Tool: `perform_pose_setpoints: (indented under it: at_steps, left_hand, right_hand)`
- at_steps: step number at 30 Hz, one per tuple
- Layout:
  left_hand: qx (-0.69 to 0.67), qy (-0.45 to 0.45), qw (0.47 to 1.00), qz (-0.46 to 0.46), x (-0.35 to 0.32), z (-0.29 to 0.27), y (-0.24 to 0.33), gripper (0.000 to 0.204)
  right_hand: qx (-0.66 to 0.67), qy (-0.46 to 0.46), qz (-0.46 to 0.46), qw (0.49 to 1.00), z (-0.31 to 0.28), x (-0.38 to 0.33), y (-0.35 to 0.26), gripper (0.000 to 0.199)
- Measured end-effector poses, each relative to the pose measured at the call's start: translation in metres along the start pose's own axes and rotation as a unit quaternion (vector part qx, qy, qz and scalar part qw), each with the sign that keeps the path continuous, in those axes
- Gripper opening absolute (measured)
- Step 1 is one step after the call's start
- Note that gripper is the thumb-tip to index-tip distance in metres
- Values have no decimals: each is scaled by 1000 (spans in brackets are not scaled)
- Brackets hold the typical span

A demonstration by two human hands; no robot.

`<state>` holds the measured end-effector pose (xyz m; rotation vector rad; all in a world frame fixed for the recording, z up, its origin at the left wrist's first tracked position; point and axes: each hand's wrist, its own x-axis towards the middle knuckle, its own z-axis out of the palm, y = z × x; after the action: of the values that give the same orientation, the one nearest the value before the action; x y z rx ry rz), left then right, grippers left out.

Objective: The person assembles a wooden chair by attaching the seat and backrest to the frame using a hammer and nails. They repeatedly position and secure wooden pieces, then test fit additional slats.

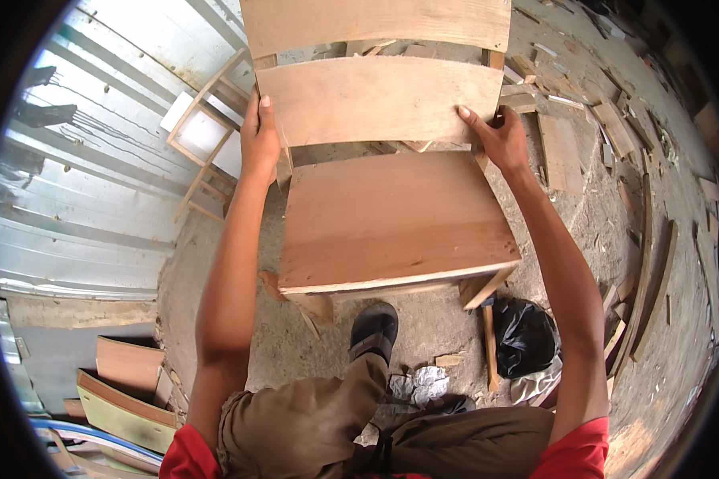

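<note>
- Two hands are set on a wooden chair [391,215]: the left hand [259,140] is clamped on the left post, the right hand [499,137] on the right one.
- The slat [371,100] is spanned between the fingers, its long axis running left to right; both hands are equally near.
- The seat lies just below the fingers, standing on the floor [599,231].
- A black bag [523,335] and crumpled paper [423,385] are seen below the right fingers, by the foot [374,327].

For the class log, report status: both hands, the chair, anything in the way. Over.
Left hand and right hand each shut in a grip on the unpainted wooden chair, at its backrest sides. Chair upright on the floor. Black plastic bag by its front leg.
</note>
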<state>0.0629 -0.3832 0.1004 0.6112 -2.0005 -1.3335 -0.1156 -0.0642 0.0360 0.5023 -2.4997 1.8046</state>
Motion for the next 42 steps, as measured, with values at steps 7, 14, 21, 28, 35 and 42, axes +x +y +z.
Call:
perform_pose_setpoints:
  at_steps: [7,14,21,28,35,42]
  left_hand:
    - [-18,-48,996,-76,-39,19,-27,63]
    - [22,-59,998,-9,-60,34,-46,59]
    - [47,-49,996,57,-67,35,-53,56]
    - [41,-41,994,96,-74,37,-52,52]
    - [63,-16,995,81,-78,41,-46,51]
    - [52,4,992,114,-80,44,-45,51]
  right_hand:
    - [40,15,-9,999,-27,-43,15,71]
    - [12,36,-16,999,-34,-61,24,56]
    - [-9,64,-63,996,-34,-56,21,66]
    - [-117,45,-17,992,-37,-51,20,75]
    - [-90,36,-25,995,-44,-37,16,75]
    - [-89,74,-53,992,-36,-42,22,71]
